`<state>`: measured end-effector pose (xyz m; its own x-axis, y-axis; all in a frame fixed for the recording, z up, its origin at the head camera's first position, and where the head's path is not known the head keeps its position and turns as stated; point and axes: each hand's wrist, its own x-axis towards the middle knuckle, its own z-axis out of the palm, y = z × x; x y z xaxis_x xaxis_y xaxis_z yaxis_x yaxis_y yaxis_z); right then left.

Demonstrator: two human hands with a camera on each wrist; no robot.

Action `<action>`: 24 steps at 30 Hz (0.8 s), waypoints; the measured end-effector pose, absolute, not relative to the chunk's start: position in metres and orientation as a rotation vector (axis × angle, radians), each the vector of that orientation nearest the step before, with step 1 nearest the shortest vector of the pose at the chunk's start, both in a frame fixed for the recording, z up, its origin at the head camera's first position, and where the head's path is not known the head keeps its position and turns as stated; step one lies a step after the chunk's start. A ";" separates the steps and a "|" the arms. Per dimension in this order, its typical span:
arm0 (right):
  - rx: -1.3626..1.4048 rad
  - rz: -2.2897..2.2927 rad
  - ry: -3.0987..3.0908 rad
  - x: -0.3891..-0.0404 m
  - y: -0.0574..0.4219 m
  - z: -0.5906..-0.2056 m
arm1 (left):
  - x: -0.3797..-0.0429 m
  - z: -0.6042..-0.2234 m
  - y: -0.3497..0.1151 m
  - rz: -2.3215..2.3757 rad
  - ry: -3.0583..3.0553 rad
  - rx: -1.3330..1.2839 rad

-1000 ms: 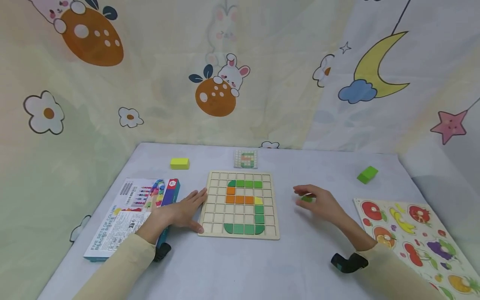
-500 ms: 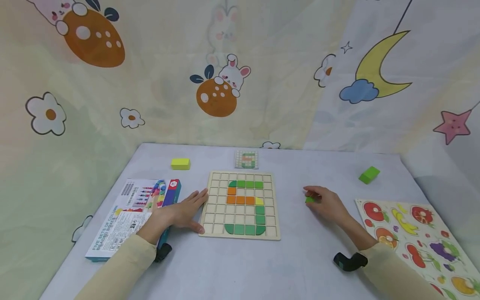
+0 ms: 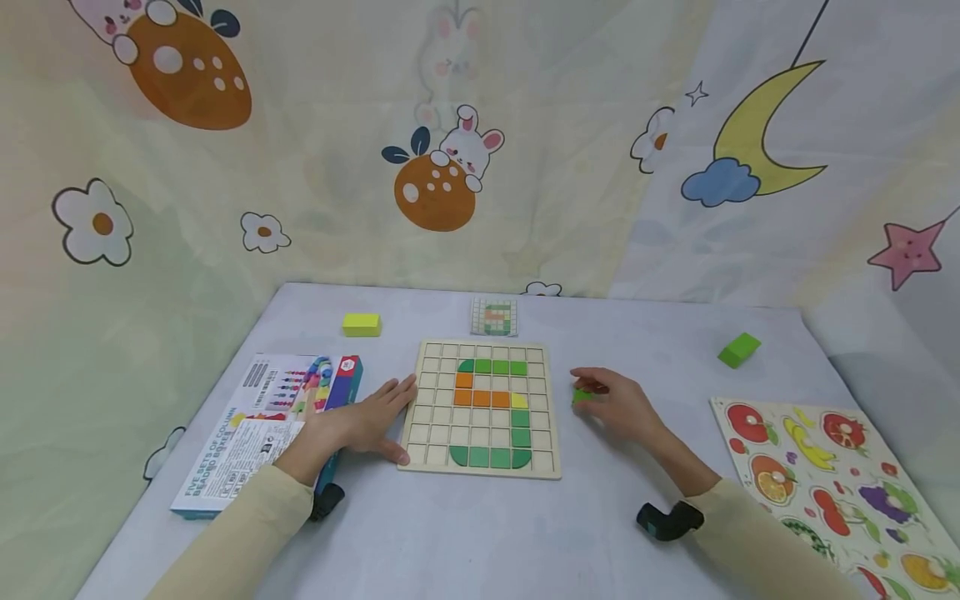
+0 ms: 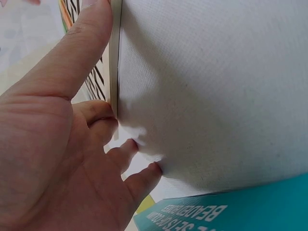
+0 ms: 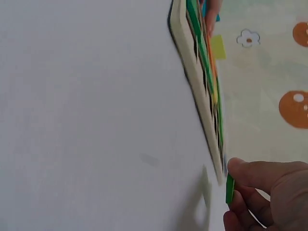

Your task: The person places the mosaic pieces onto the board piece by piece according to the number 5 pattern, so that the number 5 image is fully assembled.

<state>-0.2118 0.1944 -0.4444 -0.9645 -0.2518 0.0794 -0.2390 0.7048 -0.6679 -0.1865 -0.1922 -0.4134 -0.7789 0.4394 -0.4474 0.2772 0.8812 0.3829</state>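
A wooden grid board [image 3: 427, 429] lies mid-table, with green, orange and yellow tiles set in some of its squares. Along the board's left edge rests my left hand [image 3: 369, 423], fingers spread; in the left wrist view its thumb [image 4: 79, 53] lies against the rim. My right hand [image 3: 618, 406] is just right of the board and pinches a small green tile [image 5: 230, 188] between thumb and fingers. Behind the board stands a small pattern card [image 3: 493, 317] showing a similar coloured figure on a grid.
A printed box [image 3: 225, 458] lies left, partly under my left forearm. A yellow block [image 3: 362, 325] sits at the back left, a green block [image 3: 739, 350] at the back right. The fruit puzzle board [image 3: 817, 475] lies at the right. A patterned cloth [image 3: 555, 167] hangs behind.
My right hand drew slightly right with the green tile, then moved left, closer to the board. The left hand has stayed at the board's edge.
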 end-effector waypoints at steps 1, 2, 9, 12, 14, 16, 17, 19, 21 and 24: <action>-0.437 -1.146 2.856 -0.211 0.183 -0.443 | -0.186 -0.414 -0.192 0.406 2.507 0.519; -0.471 -1.162 2.825 -0.210 0.171 -0.441 | -0.187 -0.414 -0.193 0.409 2.505 0.520; -0.705 -1.181 2.637 -0.201 0.093 -0.440 | -0.187 -0.415 -0.194 0.418 2.501 0.529; -0.803 -1.136 2.586 -0.197 0.069 -0.440 | -0.187 -0.415 -0.194 0.419 2.497 0.533; -0.851 -1.112 2.566 -0.195 0.058 -0.442 | -0.187 -0.414 -0.194 0.414 2.495 0.532; -0.880 -1.087 2.558 -0.194 0.050 -0.443 | -0.187 -0.413 -0.194 0.410 2.493 0.536; -0.886 -1.083 2.555 -0.193 0.047 -0.443 | -0.187 -0.412 -0.194 0.409 2.492 0.535; -0.882 -1.070 2.550 -0.192 0.043 -0.444 | -0.187 -0.412 -0.194 0.405 2.491 0.534; -0.885 -1.053 2.551 -0.191 0.040 -0.444 | -0.187 -0.411 -0.194 0.406 2.490 0.534; -0.911 -1.033 2.558 -0.190 0.039 -0.442 | -0.187 -0.410 -0.194 0.402 2.491 0.528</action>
<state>-0.1903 0.0385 -0.4424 -0.7784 -0.6277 0.0139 -0.4612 0.5566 -0.6910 -0.1869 -0.1939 -0.4103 -0.7676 0.4487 -0.4577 0.2819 0.8776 0.3876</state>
